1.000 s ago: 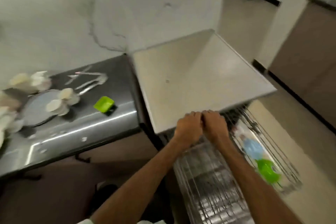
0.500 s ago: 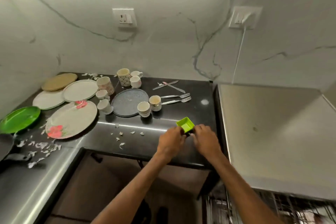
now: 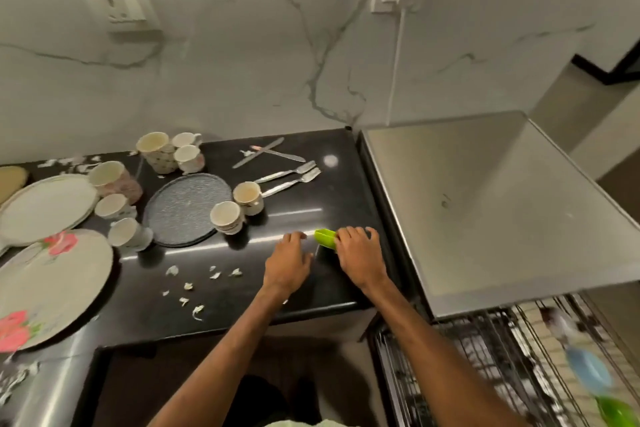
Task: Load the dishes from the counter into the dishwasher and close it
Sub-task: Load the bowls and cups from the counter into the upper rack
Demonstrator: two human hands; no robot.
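Since half a second earlier, our left hand [image 3: 289,262] had come off the green dish [image 3: 325,238] and drawn back a little toward us, while our right hand [image 3: 358,255] had closed over the dish's right end.

The dish sat near the right edge of the black counter [image 3: 242,322], just beside the seam where the dishwasher [image 3: 502,201] top began. A bare strip of counter ran from our hands to the front edge. The nearest crockery, two stacked cups [image 3: 227,217], stood apart to the left. Below the dishwasher's front edge, the wire rack [image 3: 485,374] was pulled out to our right, with a blue item [image 3: 588,369] and a green one [image 3: 620,412] blurred at its far side.

Both forearms reached forward and slightly inward. The left hand lay palm down on the counter, fingers loosely spread and holding nothing. The right hand's fingers curled around the dish, gripping it; the dish seemed tipped up on one side, though blur made that uncertain.

The counter was dark, polished and reflective, strewn with small white scraps [image 3: 194,291]. A round grey plate [image 3: 187,208] had a pebbled surface. A large pale plate [image 3: 52,284] carried red flowers. Two metal forks [image 3: 291,177] lay side by side behind the cups. The dishwasher top was flat, matte and pale grey.
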